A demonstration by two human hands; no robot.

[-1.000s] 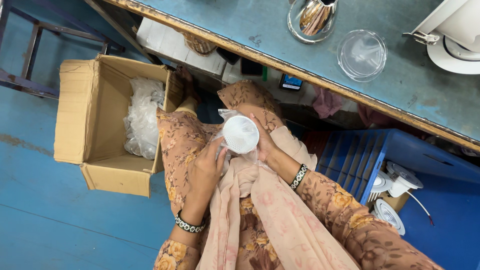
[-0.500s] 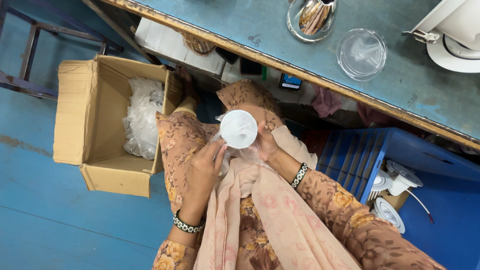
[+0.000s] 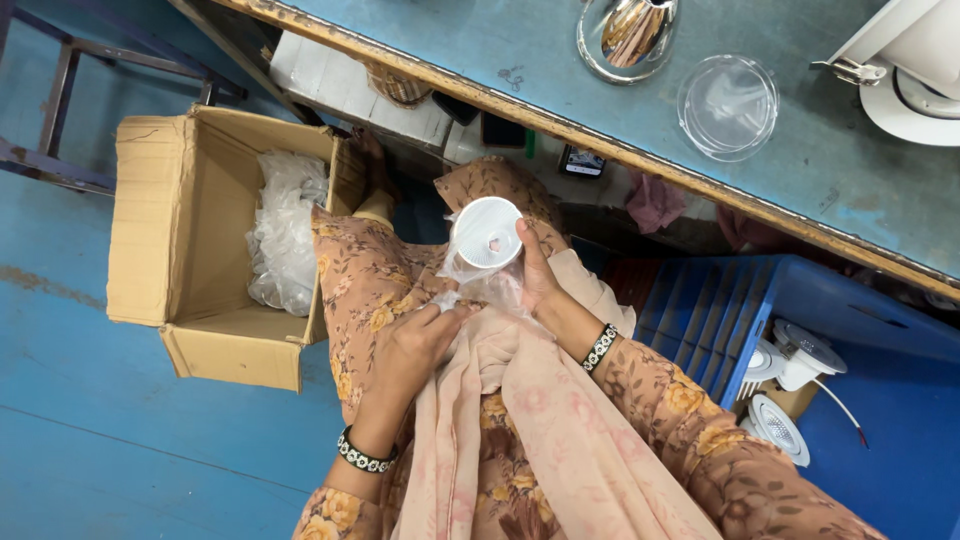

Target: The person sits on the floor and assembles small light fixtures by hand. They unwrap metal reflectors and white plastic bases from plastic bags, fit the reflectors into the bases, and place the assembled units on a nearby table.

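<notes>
My right hand [image 3: 537, 280] holds a round white lamp housing [image 3: 487, 233] over my lap, its open face toward the camera. A clear plastic wrapper [image 3: 490, 291] hangs below the housing. My left hand [image 3: 415, 345] pinches the lower end of that wrapper, just under and left of the housing. Both wrists wear beaded bracelets, and a peach scarf lies across my lap.
An open cardboard box [image 3: 150, 230] holding crumpled clear plastic bags [image 3: 285, 230] stands on the blue floor at left. A blue workbench [image 3: 560, 70] above carries a clear round cover [image 3: 727, 105] and a shiny reflector [image 3: 627, 30]. A blue crate [image 3: 720, 310] and white lamps [image 3: 790, 365] sit at right.
The white housing has risen slightly out of the wrapper in my right hand, while my left hand has slid down, pulling the plastic off.
</notes>
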